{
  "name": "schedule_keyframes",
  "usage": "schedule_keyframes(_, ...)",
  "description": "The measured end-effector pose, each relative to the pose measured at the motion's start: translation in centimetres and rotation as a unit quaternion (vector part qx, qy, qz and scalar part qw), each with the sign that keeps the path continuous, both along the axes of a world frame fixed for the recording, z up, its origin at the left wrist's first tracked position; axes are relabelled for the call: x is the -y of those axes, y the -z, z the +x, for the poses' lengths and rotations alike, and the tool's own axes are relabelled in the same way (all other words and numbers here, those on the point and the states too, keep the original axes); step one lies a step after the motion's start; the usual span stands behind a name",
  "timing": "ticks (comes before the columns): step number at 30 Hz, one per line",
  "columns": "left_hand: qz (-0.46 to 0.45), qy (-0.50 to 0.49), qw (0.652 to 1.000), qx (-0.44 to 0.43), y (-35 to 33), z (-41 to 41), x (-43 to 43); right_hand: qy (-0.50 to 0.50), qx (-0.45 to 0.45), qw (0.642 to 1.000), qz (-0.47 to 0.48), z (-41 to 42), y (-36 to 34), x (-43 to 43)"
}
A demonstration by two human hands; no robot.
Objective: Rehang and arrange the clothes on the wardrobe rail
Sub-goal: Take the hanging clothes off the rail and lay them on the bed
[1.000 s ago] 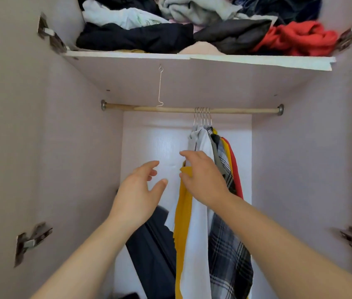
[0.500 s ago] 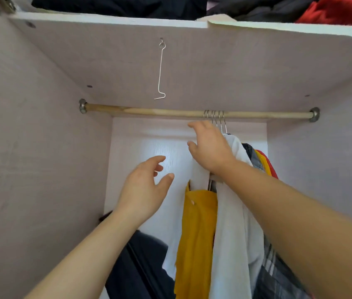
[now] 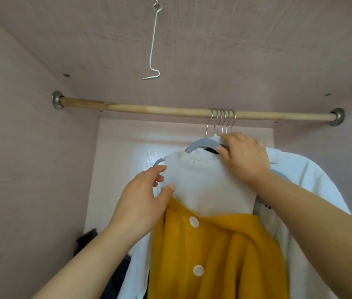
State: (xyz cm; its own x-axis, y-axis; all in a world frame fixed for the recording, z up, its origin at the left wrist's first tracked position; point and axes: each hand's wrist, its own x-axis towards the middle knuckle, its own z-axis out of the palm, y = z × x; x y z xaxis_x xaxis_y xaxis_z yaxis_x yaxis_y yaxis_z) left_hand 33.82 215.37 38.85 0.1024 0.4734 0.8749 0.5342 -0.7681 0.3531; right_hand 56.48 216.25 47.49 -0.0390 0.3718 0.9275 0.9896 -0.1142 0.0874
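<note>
White top (image 3: pixel 205 186): right hand (image 3: pixel 244 156) pinches hanger (image 3: pixel 201 144); left hand (image 3: pixel 142 201) slack at 9 o'clock; bunched hooks (image 3: pixel 221 117) could snag lifting.

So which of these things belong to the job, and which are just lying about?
Job: wooden rail, hanger hooks, white top touched by left hand, grey hanger gripped by right hand, mustard cardigan.
Lying about: wire hook overhead, dark garment low left.
</note>
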Motion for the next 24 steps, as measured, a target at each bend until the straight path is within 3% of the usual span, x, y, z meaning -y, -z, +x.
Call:
schedule_keyframes(13,0.026,-0.072,0.997,-0.023,-2.8,1.9,-3.0,-0.133,0.048,0.983,0.118,0.7,-2.4,-6.5)
schedule_keyframes(20,0.127,-0.173,0.977,0.02,-5.5,0.1,-1.9,-0.279,0.074,0.945,0.157,-4.0,-3.1,-4.7)
schedule_keyframes(24,0.104,-0.205,0.973,0.036,-1.9,-2.5,-0.6,-0.344,0.091,0.92,0.167,-7.7,0.1,-2.9)
